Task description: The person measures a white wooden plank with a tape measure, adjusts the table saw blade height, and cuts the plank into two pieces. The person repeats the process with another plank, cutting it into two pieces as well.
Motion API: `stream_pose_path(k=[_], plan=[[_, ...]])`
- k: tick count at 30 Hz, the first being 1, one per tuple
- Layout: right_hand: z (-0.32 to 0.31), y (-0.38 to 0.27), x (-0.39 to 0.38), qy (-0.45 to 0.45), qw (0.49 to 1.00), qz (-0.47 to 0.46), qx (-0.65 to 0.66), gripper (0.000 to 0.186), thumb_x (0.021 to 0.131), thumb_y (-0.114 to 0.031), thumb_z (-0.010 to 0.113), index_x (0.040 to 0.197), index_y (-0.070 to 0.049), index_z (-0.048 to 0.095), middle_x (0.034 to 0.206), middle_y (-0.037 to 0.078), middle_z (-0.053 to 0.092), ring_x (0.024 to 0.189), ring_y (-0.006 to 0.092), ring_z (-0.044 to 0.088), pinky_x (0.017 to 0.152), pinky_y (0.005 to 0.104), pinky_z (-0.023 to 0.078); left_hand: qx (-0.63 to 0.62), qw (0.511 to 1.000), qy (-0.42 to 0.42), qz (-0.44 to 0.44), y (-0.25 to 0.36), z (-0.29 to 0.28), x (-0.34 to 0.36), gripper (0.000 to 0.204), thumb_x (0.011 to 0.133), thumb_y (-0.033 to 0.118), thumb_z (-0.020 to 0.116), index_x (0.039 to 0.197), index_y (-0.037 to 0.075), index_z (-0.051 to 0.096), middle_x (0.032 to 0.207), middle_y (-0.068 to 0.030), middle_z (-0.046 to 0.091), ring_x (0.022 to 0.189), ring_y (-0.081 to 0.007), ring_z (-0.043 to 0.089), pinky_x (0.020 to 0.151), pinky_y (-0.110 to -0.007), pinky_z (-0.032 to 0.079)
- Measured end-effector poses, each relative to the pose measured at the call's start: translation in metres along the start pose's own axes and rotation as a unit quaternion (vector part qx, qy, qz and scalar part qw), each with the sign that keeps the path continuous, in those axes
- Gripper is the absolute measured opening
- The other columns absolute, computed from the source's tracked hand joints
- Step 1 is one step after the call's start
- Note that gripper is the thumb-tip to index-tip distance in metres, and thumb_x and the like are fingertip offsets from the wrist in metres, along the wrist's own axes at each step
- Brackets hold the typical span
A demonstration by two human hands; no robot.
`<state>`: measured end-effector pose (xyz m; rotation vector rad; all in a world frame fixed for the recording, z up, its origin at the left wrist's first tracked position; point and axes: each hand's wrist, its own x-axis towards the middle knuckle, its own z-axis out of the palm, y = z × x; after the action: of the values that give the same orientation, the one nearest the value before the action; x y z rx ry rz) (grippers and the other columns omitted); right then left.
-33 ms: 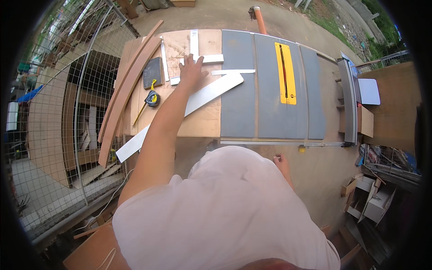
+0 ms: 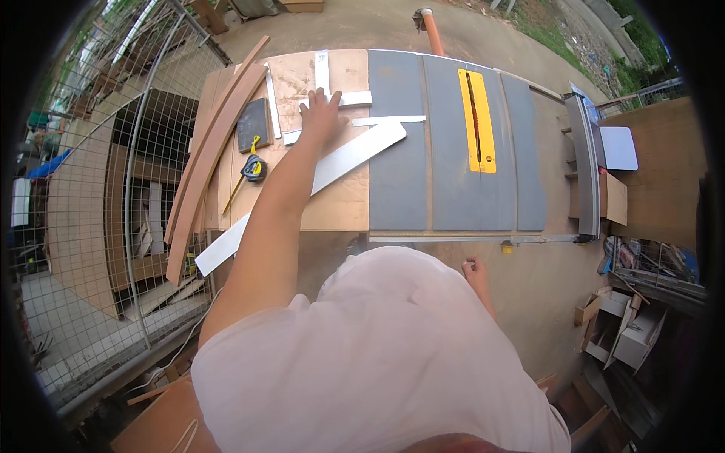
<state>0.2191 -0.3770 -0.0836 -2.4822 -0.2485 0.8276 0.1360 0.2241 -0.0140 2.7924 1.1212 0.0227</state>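
Observation:
My left hand (image 2: pixel 321 119) reaches over the wooden part of the bench, fingers spread on a short white strip (image 2: pixel 356 99) that lies crosswise. Another white strip (image 2: pixel 322 72) runs away from it toward the far edge. Beneath the wrist lies a small white piece (image 2: pixel 291 137), partly hidden. A long white board (image 2: pixel 361 155) slants under my forearm, its right end on the grey saw table (image 2: pixel 396 181). A thin white strip (image 2: pixel 389 120) lies just beyond that end. My right hand (image 2: pixel 476 273) hangs at my side with curled fingers; whether they hold anything is hidden.
Left of my forearm are a tape measure (image 2: pixel 254 168), a dark block (image 2: pixel 254 127) and long brown wood strips (image 2: pixel 198 162). A saw blade shows in the slot of the yellow insert (image 2: pixel 488 147). A metal rail (image 2: pixel 585 170) stands at the right; wire mesh fencing (image 2: pixel 113 196) is at the left.
The whole view has shifted very slightly. Both hands and the white pieces keep their places relative to the bench.

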Motion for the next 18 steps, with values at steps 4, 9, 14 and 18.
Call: stream_pose_path(k=[4,9,14,18], plan=[[-0.013,0.025,-0.032,0.053,0.997,0.047,0.016,0.041,0.096,-0.032,0.067,0.122,-0.002,0.068,0.095,0.020,0.072,0.091,0.0334,0.071,0.083,0.0448,0.055,0.055,0.996,-0.072,-0.016,0.001,0.003,0.038,0.058,0.098,0.043,0.068,0.149,0.019,0.051,0.161,-0.0204,0.033,0.151,-0.0446,0.032,0.118,-0.072,0.027],[0.018,0.091,-0.098,0.042,0.988,0.151,-0.004,0.042,0.095,-0.033,0.069,0.123,-0.002,0.068,0.097,0.021,0.074,0.092,0.0326,0.072,0.084,0.0426,0.055,0.047,0.992,-0.093,-0.075,-0.029,0.003,0.049,0.048,0.101,0.041,0.065,0.142,0.018,0.055,0.158,-0.0194,0.035,0.142,-0.0439,0.046,0.115,-0.073,0.031],[0.072,0.143,-0.138,-0.019,0.969,0.242,0.039,0.044,0.093,-0.033,0.070,0.122,-0.001,0.069,0.101,0.023,0.075,0.096,0.0343,0.073,0.086,0.0428,0.056,0.061,0.987,-0.094,-0.113,-0.067,-0.010,0.045,0.051,0.100,0.042,0.066,0.145,0.020,0.055,0.153,-0.0206,0.039,0.139,-0.0424,0.050,0.115,-0.070,0.032],[0.095,0.153,-0.154,0.039,0.974,0.217,0.052,0.043,0.092,-0.033,0.069,0.121,0.000,0.070,0.102,0.024,0.075,0.097,0.0355,0.073,0.087,0.0438,0.056,0.072,0.993,0.007,-0.098,-0.058,-0.013,0.028,0.070,0.096,0.048,0.071,0.156,0.022,0.045,0.163,-0.0258,0.029,0.153,-0.0442,0.029,0.118,-0.070,0.026]])
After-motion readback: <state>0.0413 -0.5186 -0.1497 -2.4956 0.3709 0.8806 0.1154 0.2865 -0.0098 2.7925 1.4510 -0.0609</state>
